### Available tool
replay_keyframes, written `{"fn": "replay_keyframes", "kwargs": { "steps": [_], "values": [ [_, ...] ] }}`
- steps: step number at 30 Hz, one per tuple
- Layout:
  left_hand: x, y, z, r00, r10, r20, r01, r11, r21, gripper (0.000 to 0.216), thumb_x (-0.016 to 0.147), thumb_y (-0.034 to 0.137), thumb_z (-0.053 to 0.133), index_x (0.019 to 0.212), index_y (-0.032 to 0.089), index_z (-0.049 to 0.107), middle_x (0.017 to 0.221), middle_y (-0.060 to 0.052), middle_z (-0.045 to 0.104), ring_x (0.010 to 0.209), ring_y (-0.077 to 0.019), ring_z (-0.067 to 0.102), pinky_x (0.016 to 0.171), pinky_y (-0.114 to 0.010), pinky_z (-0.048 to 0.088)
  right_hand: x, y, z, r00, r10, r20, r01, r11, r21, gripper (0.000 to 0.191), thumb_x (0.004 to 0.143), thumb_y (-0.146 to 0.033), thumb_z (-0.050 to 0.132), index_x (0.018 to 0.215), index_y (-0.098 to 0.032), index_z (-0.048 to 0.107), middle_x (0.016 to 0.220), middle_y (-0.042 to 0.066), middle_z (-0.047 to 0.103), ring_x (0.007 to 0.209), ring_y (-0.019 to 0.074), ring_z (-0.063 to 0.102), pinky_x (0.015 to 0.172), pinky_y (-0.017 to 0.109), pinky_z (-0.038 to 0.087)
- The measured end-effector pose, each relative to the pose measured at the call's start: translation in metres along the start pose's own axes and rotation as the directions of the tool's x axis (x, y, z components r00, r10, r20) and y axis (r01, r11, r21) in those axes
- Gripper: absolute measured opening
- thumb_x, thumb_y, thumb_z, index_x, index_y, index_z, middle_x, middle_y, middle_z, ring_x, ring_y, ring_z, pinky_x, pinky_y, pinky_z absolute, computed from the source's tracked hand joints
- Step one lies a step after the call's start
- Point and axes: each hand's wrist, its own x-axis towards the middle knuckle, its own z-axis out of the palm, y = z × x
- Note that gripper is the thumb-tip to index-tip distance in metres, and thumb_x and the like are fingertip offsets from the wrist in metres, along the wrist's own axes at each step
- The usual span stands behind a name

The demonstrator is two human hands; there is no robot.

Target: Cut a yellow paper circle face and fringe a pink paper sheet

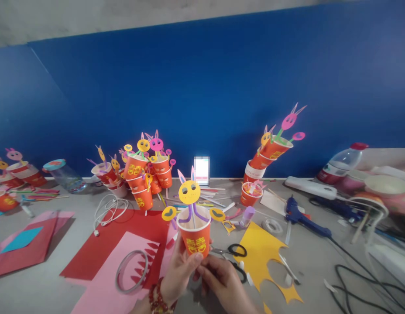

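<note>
In the head view, the paper cup (197,239) stands nearly upright just below the centre of the frame, held in the left hand (178,275), whose fingers are wrapped round its lower side, the thumb across the front near the base. The right hand (224,282), at bottom centre, has its fingers bent inward just under the cup; the tips are blurred and partly hidden, so I cannot tell whether they pinch anything.

The cup looks largely put together: a yellow face (189,192) with pink ears (182,176) rises above the rim, and a yellow disc (169,213) sits out to each side on purple strips. Similar decorated cups (136,168) cluster at centre left, with a leaning stack (275,149) at centre right, apparently done.

Near that stack's foot, nested cups (254,172) show no figures of their own. The yellow sheet (255,244), lower right, has rounds cut away, and scissors (238,250) lie beside it; material evidently remains.
</note>
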Motion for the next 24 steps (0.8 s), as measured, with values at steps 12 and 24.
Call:
{"fn": "replay_keyframes", "kwargs": {
  "steps": [12, 24],
  "values": [
    [0.001, 0.007, -0.002, 0.999, 0.031, -0.039, -0.03, 0.999, 0.026, 0.049, 0.083, 0.047, 0.072, 0.125, 0.022, 0.06, 0.106, -0.011, 0.072, 0.093, -0.0251, 0.067, 0.087, -0.038, 0.051, 0.0, -0.003, 0.002, 0.999, 0.017, 0.052, -0.015, 1.0, -0.021, 0.044, 0.093, -0.057, 0.052, 0.075, -0.017, 0.06, 0.061, -0.001, 0.057, 0.047, 0.0119, 0.06, 0.049, 0.019, 0.044],
    [0.003, 0.012, -0.001, 0.998, 0.016, -0.062, -0.018, 1.0, -0.021, 0.048, 0.079, 0.046, 0.075, 0.119, 0.022, 0.064, 0.102, -0.01, 0.072, 0.087, -0.0244, 0.067, 0.085, -0.039, 0.052, 0.0, -0.004, 0.004, 0.998, 0.006, 0.055, -0.004, 0.999, -0.035, 0.045, 0.092, -0.058, 0.052, 0.072, -0.018, 0.057, 0.062, -0.001, 0.058, 0.047, 0.0123, 0.06, 0.048, 0.02, 0.044]
  ]
}}
